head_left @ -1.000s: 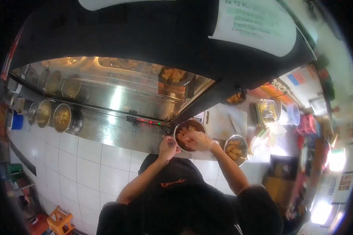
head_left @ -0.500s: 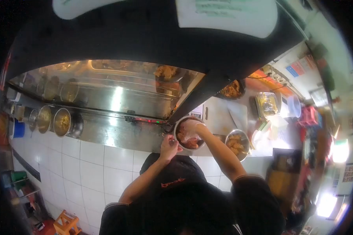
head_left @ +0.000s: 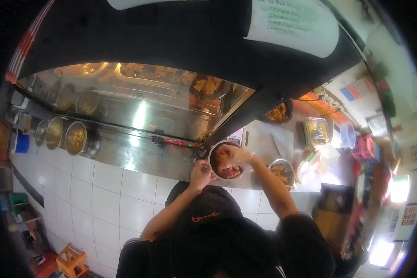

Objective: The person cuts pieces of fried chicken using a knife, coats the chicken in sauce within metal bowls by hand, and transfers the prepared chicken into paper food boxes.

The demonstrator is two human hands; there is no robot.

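the mixing bowl [head_left: 210, 161] sits at the front edge of the counter [head_left: 134, 160], just ahead of the person's apron, and the work inside it looks under way rather than finished. the pieces of food [head_left: 230, 172] in it already wear a red, wet coat; whether every side is covered cannot be told, since the right hand [head_left: 236, 157] hides part of them. in the second bowl [head_left: 290, 175], to the right and partly behind the right forearm, golden pieces [head_left: 279, 170] show no red at all; whether they belong to the same work is unclear.

the right hand is over the right side of the mixing bowl, its fingers bent down toward the food, but blur keeps me from telling if they are together or gripping a piece. the left hand [head_left: 200, 175] is at the bowl's left rim with fingers curled; i cannot tell whether they are clamped on it.

compared with half a second ago, the right hand has shifted from deep in the bowl's middle to its right side, so more red interior shows on the left. the left hand stays by the same rim.
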